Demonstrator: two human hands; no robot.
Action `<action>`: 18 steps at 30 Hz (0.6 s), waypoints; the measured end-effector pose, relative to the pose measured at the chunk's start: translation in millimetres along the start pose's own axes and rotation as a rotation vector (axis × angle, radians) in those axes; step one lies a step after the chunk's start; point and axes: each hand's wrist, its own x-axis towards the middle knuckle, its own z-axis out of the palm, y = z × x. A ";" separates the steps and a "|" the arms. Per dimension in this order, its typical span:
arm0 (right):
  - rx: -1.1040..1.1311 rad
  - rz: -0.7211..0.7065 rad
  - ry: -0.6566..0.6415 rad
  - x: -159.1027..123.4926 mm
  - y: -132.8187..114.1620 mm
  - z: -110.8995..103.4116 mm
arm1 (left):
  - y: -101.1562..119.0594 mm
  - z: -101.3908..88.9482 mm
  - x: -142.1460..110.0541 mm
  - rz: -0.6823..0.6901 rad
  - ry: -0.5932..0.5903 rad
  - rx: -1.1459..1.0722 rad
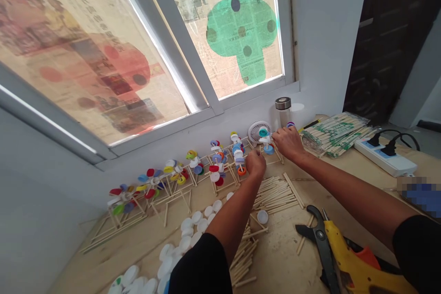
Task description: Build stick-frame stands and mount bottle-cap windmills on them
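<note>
Flanking bottle-cap windmill [265, 140] with left hand [256, 164], right hand [288, 143]

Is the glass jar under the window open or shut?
Shut: the clear cylindrical glass jar has its round metal lid sitting on top.

On the wooden bench [282, 257] under the window [103, 55], the small stick-frame models with plastic cap wheels [217, 170] stand in one long row. In front of this row lie round plastic bottle caps [186, 234], and to their right loose wooden sticks [275, 195]. Behind my right hand [288, 143] is a small round fan [259, 131]. More right are wrapped chopstick bundles [332, 134], then a power strip [384, 156].
</note>
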 end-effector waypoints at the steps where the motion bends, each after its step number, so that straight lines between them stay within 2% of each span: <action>1: 0.009 0.018 0.005 0.3 0.8 -0.8 | 0.1 0.5 0.8 0.001 -0.006 -0.006; 5: 0.049 0.075 0.018 2.5 4.1 -2.7 | 1.4 1.2 3.3 0.021 -0.044 -0.023; 18: 0.145 0.161 0.025 11.5 11.7 -9.2 | 8.7 -1.6 1.7 0.021 -0.047 -0.009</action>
